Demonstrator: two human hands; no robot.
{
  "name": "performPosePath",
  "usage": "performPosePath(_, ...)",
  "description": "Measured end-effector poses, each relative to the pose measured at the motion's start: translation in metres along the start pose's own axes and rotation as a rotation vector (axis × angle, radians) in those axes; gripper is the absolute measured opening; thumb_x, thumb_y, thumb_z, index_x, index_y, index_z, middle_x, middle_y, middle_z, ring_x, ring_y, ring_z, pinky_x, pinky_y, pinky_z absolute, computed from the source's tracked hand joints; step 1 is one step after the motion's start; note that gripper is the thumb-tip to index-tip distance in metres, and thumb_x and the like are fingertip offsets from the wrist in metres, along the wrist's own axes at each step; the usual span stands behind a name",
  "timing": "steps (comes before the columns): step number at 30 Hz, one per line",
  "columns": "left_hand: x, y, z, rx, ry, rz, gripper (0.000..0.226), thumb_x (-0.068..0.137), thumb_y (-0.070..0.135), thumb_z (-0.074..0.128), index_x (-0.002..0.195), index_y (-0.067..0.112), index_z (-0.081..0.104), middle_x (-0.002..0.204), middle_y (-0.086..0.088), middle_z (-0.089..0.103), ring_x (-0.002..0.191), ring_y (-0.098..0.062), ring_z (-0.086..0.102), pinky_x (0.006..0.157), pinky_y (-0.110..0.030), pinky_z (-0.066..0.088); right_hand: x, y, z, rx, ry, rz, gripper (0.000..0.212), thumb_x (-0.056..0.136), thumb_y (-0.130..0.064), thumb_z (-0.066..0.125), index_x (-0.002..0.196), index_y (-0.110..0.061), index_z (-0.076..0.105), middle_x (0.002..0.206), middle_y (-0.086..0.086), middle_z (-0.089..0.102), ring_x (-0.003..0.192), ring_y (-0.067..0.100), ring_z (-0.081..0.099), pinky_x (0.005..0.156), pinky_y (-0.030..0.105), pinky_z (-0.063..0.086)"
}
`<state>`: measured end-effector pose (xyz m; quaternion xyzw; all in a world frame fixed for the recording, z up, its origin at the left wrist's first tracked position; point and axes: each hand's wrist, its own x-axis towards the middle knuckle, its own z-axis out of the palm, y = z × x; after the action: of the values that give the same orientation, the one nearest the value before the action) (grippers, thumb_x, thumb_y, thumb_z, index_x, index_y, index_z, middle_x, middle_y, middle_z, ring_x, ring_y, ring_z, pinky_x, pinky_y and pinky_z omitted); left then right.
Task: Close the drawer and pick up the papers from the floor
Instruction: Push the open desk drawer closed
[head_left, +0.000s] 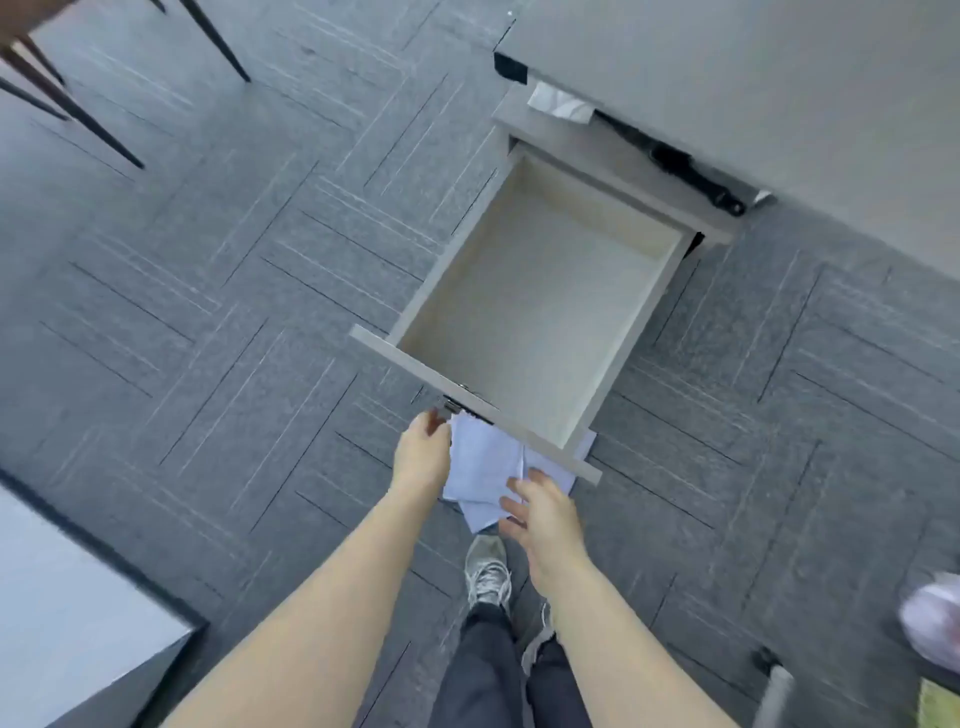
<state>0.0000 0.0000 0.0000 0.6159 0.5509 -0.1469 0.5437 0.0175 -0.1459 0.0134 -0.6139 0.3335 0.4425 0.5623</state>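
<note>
A grey drawer (457, 392) stands pulled far out of a low cabinet, its pale inside bare. Beneath its front panel, several white papers (480, 462) lie overlapping on the grey carpet, partly hidden by the panel. My left hand (422, 452) reaches to the front panel near its metal handle, fingers slightly curled and empty; whether it touches is unclear. My right hand (545, 514) hovers over the papers' near edge with fingers spread and nothing in it.
The cabinet (613, 150) sits under a grey desk top (779, 78) at upper right, with a crumpled tissue on it. Chair legs (78, 104) stand at upper left. A box corner (78, 597) is at lower left. My shoe (487, 571) is just behind the papers.
</note>
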Motion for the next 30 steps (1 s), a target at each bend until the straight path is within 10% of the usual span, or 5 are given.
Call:
performPosePath(8, 0.018, 0.020, 0.025, 0.107, 0.213, 0.112, 0.030, 0.096, 0.020, 0.049, 0.117, 0.009, 0.068, 0.116, -0.013, 0.073, 0.108, -0.034, 0.063, 0.079, -0.032, 0.042, 0.031, -0.022, -0.002, 0.394, 0.001, 0.034, 0.019, 0.097, -0.004, 0.040, 0.109, -0.006, 0.055, 0.121, 0.015, 0.061, 0.110, 0.032, 0.061, 0.086, 0.041, 0.052)
performPosePath(30, 0.114, 0.209, 0.141, 0.559, 0.408, 0.427, 0.032, 0.102, 0.032, 0.043, 0.112, 0.007, 0.061, 0.106, -0.017, 0.074, 0.098, -0.040, 0.066, 0.070, -0.036, 0.042, 0.134, -0.242, -0.067, 0.291, -0.161, -0.093, 0.029, 0.096, -0.003, 0.038, 0.121, -0.010, 0.050, 0.131, 0.012, 0.060, 0.112, 0.028, 0.061, 0.080, 0.036, 0.052)
